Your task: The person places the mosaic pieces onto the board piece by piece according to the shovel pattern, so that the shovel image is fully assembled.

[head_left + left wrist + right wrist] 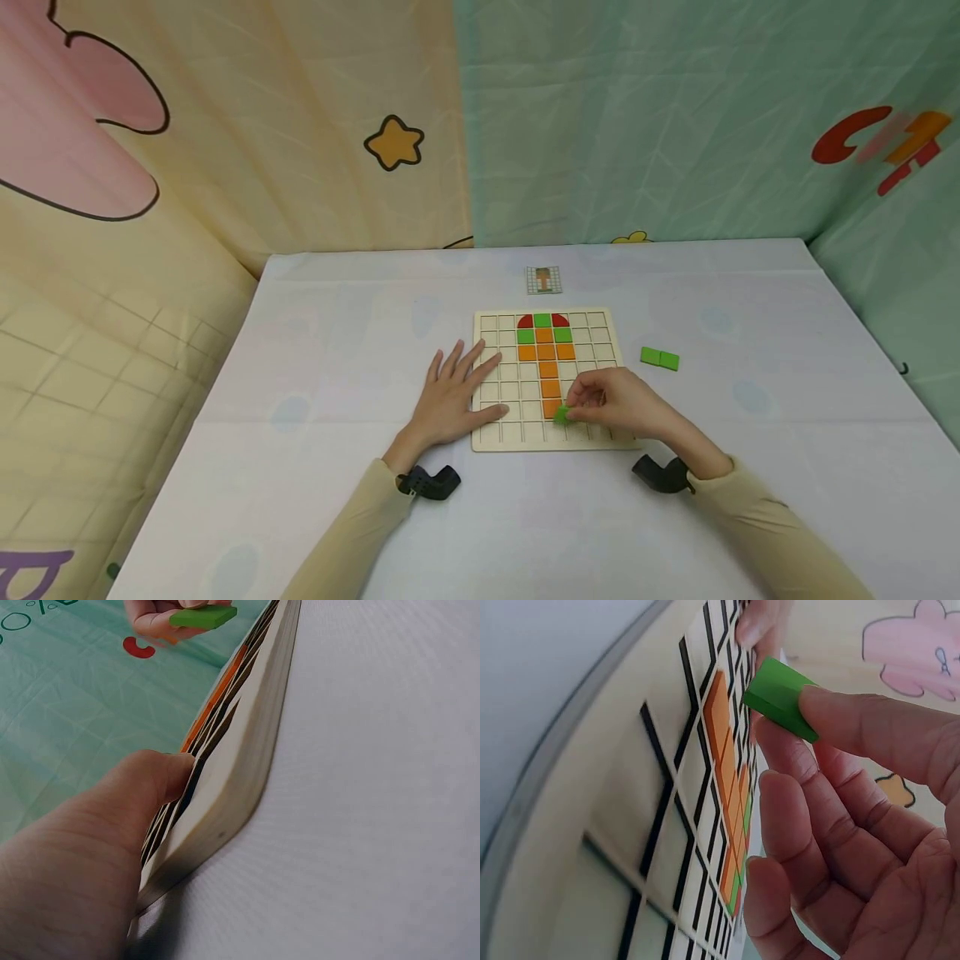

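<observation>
My right hand (618,402) pinches a green square tile (780,697) between thumb and fingertips, close over the lower part of a pale wooden grid board (510,437). In the head view the tile overlaps the right side of the lowest orange tile (551,408). My left hand (448,404) lies spread on the board's left edge, its thumb (169,776) on the border grid. Orange tiles form a column up the board, widening into a row (546,352). Above that sit green tiles (542,320) and two red rounded pieces (525,322) at the top.
Two green tiles (660,358) lie side by side on the white table (315,333), right of the board. A small picture card (543,280) with a gridded pattern lies behind the board. Printed curtains (652,125) stand behind the table.
</observation>
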### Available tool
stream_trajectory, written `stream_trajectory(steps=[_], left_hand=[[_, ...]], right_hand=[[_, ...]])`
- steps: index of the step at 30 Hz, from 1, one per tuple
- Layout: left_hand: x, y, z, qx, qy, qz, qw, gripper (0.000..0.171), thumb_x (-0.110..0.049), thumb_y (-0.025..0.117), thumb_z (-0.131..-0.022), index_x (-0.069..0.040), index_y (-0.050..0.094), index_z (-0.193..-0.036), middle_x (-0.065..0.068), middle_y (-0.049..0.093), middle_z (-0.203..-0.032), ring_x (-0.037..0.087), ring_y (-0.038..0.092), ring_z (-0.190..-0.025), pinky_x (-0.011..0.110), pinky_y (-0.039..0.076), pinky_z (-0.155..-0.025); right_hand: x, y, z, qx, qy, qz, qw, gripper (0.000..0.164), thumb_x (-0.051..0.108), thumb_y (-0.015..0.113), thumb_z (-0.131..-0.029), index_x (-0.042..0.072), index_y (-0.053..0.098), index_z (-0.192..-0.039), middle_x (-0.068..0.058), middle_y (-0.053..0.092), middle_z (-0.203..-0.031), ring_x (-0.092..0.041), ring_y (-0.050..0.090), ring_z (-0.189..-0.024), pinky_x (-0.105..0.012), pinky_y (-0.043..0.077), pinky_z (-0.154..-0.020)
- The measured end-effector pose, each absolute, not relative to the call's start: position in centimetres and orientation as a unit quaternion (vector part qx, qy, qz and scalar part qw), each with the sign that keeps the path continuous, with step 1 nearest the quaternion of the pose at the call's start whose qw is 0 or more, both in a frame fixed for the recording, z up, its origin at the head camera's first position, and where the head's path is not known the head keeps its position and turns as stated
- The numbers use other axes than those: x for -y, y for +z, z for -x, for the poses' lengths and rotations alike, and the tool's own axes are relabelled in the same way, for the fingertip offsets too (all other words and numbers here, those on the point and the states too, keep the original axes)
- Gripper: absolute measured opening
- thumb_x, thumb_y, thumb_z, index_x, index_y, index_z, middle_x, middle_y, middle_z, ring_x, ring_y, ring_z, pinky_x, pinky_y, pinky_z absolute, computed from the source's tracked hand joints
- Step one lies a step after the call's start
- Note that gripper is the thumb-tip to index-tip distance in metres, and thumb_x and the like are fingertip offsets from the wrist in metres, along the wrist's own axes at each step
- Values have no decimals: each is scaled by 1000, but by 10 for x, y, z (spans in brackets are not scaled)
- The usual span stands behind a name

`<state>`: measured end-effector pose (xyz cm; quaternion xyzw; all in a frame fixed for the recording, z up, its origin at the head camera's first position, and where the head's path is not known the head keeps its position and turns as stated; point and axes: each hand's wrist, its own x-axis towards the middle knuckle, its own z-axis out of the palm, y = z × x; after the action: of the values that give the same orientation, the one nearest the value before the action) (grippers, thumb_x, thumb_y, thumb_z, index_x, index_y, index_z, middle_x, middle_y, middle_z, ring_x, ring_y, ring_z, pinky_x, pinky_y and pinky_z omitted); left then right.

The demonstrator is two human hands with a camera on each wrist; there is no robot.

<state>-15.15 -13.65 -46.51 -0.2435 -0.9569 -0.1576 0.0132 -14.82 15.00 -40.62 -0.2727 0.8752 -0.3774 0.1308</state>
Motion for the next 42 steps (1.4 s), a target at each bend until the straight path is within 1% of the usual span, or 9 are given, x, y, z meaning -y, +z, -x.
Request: stream_trajectory(steps=[6, 10, 18, 24, 30, 38, 42], left_hand=[[137, -464, 152, 958, -155, 242, 11, 77, -63, 49, -87, -24, 28, -151, 4, 14, -157, 31, 3, -143, 52, -3, -110], [137, -465, 152, 958, -155, 241, 11, 77, -63, 49, -87, -24, 29, -151, 4, 15, -157, 31, 3, -143, 52, -3, -110], [137, -466, 152, 956, -167, 242, 15, 77, -63, 49, -87, -24, 29, -151, 5, 15, -157, 31, 3, -143, 52, -4, -110], [137, -466, 152, 952, -176, 248, 22, 77, -63, 49, -87, -22, 31, -150, 6, 18, -156, 32, 5, -143, 53, -2, -110], [136, -465, 151, 955, -169, 244, 15, 77, -62, 49, -88, -23, 29, -151, 5, 16, -157, 31, 4, -143, 52, -3, -110], [136, -465, 151, 957, -162, 241, 11, 77, -62, 49, -87, -24, 29, -151, 5, 15, -157, 31, 4, -143, 51, -3, -110], [136, -465, 151, 957, -163, 241, 11, 77, -62, 49, -87, -24, 29, -151, 5, 15, -157, 31, 3, -143, 51, -3, -110]], right_hand=[[-135, -409, 147, -870, -376, 293, 122, 15, 19, 80, -77, 18, 65, -76, 13, 58, -67, -6, 51, -59, -24, 44, -55], [-126, -410, 146, -869, -367, 305, 126, 15, 21, 80, -78, 19, 65, -75, 13, 54, -64, -6, 48, -57, -24, 41, -53], [-114, -410, 144, -877, -346, 304, 133, 15, 19, 79, -78, 23, 65, -74, 14, 51, -61, -5, 48, -58, -24, 40, -54], [-109, -411, 142, -884, -330, 304, 134, 15, 20, 78, -79, 23, 64, -74, 15, 52, -61, -5, 48, -58, -25, 41, -55], [-107, -412, 141, -889, -315, 309, 125, 16, 20, 78, -79, 22, 63, -74, 15, 51, -61, -3, 48, -57, -25, 41, -54], [-105, -411, 140, -892, -305, 307, 135, 15, 20, 78, -79, 23, 64, -74, 15, 51, -61, -4, 47, -58, -24, 40, -54], [-105, -410, 140, -893, -301, 308, 131, 16, 19, 78, -79, 23, 64, -73, 15, 51, -61, -4, 47, -57, -24, 39, -53]])
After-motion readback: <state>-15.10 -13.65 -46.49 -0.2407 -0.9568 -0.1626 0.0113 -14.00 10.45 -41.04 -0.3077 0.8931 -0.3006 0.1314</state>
